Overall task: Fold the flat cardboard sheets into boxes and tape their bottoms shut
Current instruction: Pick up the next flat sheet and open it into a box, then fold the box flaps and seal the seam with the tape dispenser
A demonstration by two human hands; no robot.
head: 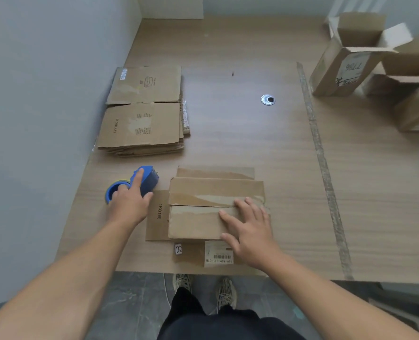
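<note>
A brown cardboard box [198,217] stands near the table's front edge, its two bottom flaps folded shut on top and meeting along a seam. My right hand [249,231] presses flat on the right end of those flaps with spread fingers. Left of the box lies a blue tape dispenser [152,176]. My left hand [128,202] grips it, index finger stretched along its top and thumb against its side. A stack of flat cardboard sheets [142,111] lies at the back left by the wall.
Several folded boxes [348,67] are piled at the table's right rear corner. A round metal cable grommet [267,99] sits in the wooden tabletop [252,138]. A strip of old tape [321,153] runs front to back on the right. A grey wall borders the left.
</note>
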